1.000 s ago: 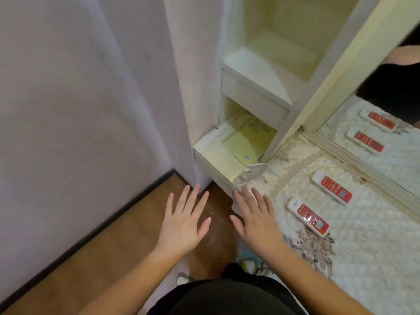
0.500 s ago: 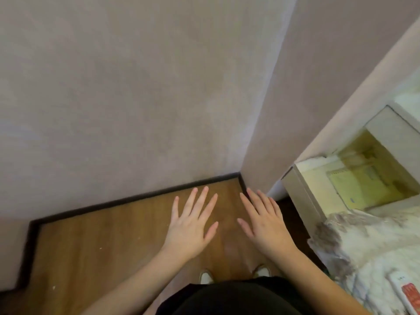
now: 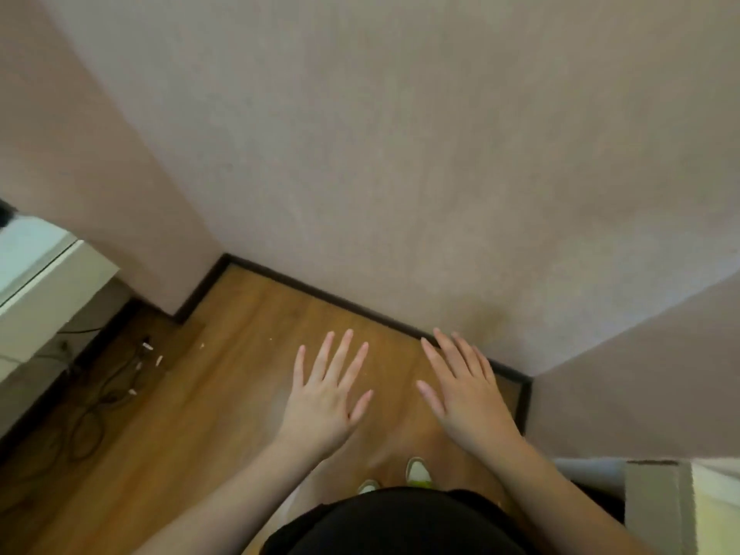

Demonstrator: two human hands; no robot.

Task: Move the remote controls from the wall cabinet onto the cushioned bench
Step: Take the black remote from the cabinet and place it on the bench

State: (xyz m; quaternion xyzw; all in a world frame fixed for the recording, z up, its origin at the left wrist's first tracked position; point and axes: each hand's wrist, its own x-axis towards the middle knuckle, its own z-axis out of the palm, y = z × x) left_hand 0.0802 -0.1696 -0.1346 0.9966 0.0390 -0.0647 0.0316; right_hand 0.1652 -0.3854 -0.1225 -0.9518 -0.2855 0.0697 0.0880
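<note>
My left hand (image 3: 326,398) and my right hand (image 3: 464,394) hover flat, palms down and fingers spread, above the wooden floor (image 3: 200,414). Both hold nothing. No remote control is in view. Of the wall cabinet only a cream corner (image 3: 656,510) shows at the bottom right edge. The cushioned bench is out of the frame.
Plain pinkish walls (image 3: 400,154) with a dark skirting board (image 3: 320,292) close off the corner ahead. A white piece of furniture (image 3: 44,290) stands at the left, with dark cables (image 3: 100,394) and small white bits on the floor below it. My shoes (image 3: 416,470) show under my hands.
The view has swung left, away from the cabinet and bench. The remotes and the bench have left the frame. Both hands stay flat and empty in front of me.
</note>
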